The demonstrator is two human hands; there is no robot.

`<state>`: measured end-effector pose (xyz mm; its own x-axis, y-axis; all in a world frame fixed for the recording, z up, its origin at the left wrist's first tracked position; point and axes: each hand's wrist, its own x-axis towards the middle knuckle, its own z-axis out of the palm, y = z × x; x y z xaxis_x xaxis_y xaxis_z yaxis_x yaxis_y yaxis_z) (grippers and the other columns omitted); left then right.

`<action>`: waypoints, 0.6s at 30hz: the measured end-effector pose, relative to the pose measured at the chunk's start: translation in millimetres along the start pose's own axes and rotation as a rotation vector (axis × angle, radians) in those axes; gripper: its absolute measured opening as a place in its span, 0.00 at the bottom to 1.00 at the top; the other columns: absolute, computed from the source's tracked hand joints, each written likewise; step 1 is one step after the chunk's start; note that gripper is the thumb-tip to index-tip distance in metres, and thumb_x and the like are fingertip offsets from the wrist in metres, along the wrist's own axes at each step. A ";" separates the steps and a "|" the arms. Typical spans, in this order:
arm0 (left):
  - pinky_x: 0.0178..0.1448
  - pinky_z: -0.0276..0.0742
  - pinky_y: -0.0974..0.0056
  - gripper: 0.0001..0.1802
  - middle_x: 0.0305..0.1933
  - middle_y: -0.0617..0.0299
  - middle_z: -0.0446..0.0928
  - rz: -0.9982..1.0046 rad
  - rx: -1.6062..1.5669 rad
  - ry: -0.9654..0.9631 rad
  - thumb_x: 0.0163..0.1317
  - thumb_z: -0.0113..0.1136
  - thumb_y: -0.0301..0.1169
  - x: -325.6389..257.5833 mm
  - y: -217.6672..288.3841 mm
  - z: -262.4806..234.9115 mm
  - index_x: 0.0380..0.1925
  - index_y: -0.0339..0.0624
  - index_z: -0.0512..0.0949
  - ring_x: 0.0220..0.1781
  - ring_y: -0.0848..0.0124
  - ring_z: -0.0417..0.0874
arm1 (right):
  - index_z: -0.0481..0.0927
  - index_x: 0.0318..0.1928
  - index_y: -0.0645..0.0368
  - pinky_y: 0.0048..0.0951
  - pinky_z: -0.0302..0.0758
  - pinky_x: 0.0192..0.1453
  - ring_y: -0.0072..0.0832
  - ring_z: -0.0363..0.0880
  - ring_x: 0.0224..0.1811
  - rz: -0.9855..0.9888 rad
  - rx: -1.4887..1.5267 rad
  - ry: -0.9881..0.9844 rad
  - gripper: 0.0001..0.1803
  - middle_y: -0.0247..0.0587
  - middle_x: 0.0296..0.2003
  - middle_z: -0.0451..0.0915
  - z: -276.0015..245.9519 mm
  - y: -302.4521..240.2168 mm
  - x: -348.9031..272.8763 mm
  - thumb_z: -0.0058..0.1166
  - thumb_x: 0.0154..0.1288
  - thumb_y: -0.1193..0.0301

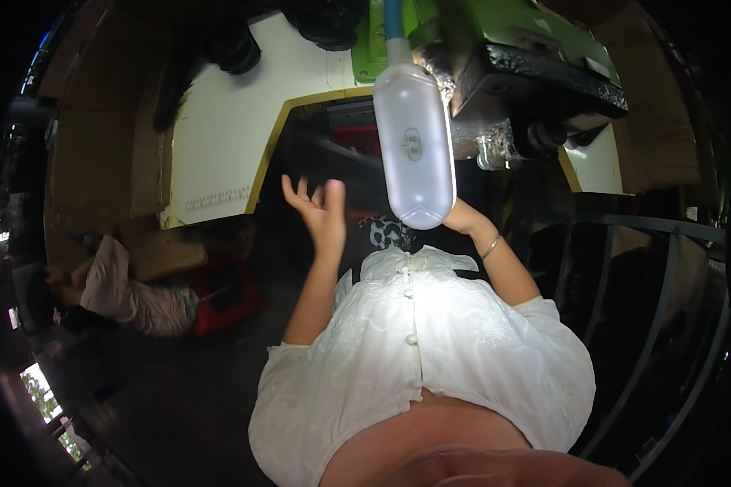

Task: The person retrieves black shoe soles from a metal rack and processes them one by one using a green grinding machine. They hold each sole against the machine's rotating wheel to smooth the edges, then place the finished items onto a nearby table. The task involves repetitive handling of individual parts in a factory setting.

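My left hand (323, 213) is raised in front of the notch in the white worktop, its fingers spread and nothing visible in it. It is nearest to the yellow edge (270, 154) of that worktop. My right hand (461, 216), with a bracelet at the wrist, is mostly behind a long, translucent white lamp (414, 170). The lamp hides its fingers, so I cannot see whether it holds anything. A blue tube (394, 20) runs up from the lamp, beside a green machine (495, 32) with a dark, worn metal head (544, 85).
The white worktop (219, 130) has a printed scale near its left corner. Cardboard (97, 154) stands at the left, with a pale cloth (134, 296) and a red stool (227, 292) below. Dark metal bars (658, 300) rise at the right. Black rounded objects (235, 50) sit on the worktop.
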<state>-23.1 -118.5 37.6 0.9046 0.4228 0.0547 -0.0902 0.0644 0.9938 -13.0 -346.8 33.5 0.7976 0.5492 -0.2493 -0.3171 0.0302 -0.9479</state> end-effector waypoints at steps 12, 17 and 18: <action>0.38 0.72 0.72 0.15 0.30 0.65 0.78 -0.369 0.008 -0.773 0.57 0.60 0.39 -16.5 64.5 107.6 0.35 0.37 0.78 0.31 0.78 0.76 | 0.69 0.53 0.65 0.29 0.64 0.59 0.32 0.68 0.54 0.306 0.001 -0.016 0.27 0.44 0.50 0.73 22.2 32.0 -32.9 0.60 0.54 0.67; 0.40 0.72 0.72 0.13 0.30 0.62 0.78 -0.343 -0.067 -0.717 0.59 0.57 0.37 -17.6 70.6 98.6 0.33 0.36 0.78 0.31 0.77 0.77 | 0.58 0.56 0.80 0.29 0.66 0.55 0.33 0.72 0.50 0.395 0.016 0.156 0.41 0.52 0.47 0.74 -34.8 95.8 -83.6 0.65 0.45 0.73; 0.40 0.72 0.72 0.13 0.30 0.62 0.78 -0.332 -0.047 -0.710 0.60 0.56 0.36 -15.5 68.8 90.2 0.33 0.35 0.78 0.31 0.76 0.78 | 0.54 0.54 0.85 0.30 0.68 0.53 0.35 0.74 0.47 0.454 0.140 0.246 0.44 0.55 0.42 0.76 -43.1 81.4 -93.2 0.65 0.41 0.75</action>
<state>-5.8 -202.2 113.8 0.9356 -0.3033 -0.1807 0.2287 0.1310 0.9646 -91.0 -431.5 -29.0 0.6557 0.3218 -0.6831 -0.7101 -0.0448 -0.7027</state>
